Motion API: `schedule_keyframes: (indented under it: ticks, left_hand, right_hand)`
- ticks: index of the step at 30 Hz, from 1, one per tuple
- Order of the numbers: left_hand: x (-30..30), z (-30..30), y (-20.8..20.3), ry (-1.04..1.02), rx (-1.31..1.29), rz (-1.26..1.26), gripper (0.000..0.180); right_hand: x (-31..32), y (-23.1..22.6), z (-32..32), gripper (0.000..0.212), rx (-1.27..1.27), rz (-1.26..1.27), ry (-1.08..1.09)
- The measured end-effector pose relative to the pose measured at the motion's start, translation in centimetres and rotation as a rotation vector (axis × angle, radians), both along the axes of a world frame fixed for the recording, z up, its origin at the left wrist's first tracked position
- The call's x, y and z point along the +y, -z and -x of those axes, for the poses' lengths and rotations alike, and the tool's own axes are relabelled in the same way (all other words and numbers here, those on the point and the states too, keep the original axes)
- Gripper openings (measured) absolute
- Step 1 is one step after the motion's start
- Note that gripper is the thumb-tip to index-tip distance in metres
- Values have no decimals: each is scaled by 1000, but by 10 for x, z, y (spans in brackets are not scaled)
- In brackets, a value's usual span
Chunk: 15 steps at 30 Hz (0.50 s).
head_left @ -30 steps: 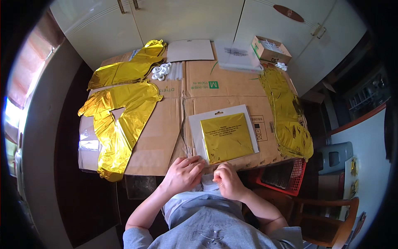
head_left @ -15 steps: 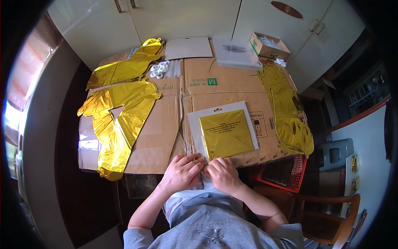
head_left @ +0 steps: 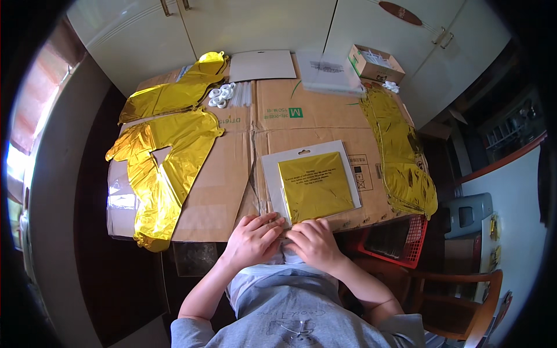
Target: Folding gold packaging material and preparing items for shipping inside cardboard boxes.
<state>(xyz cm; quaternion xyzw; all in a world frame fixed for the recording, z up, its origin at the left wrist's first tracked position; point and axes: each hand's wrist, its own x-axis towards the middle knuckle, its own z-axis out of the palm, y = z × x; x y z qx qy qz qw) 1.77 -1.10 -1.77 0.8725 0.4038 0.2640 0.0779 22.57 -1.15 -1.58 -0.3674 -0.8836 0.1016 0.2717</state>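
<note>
A folded gold foil balloon (head_left: pixel 318 187) lies on a white card with a hang hole (head_left: pixel 274 170), and both appear to be inside a clear plastic bag (head_left: pixel 282 219). At the bag's near end, by the table's front edge, my left hand (head_left: pixel 253 239) has its fingers curled onto the plastic at the left corner. Close beside it, my right hand (head_left: pixel 315 243) pinches along the same near edge, just below the gold foil. The fingertips of both hands are partly hidden, and so is the bag's lower edge.
Flat gold foil balloons (head_left: pixel 168 168) spread over the left of the cardboard (head_left: pixel 232 174); more gold foil (head_left: pixel 400 156) lies at right. At the back are white ribbon rolls (head_left: pixel 220 95), clear straws (head_left: pixel 242 94), a white card (head_left: pixel 262 65), plastic bags (head_left: pixel 328 72) and a small box (head_left: pixel 377 64).
My right hand's fingers have shifted slightly along the bag's near edge. My left hand stays nearly in place, and the whole view has moved a little.
</note>
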Motion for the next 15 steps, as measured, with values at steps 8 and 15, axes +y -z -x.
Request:
schedule_keyframes:
  ticks: [8,15]
  left_hand:
    - [0,-1,4,-8,28,-39,18]
    - [0,-1,7,-15,44,-67,16]
  right_hand:
    - [2,15,5,12,-14,16,0]
    - [-7,10,-57,12,743,397,-27]
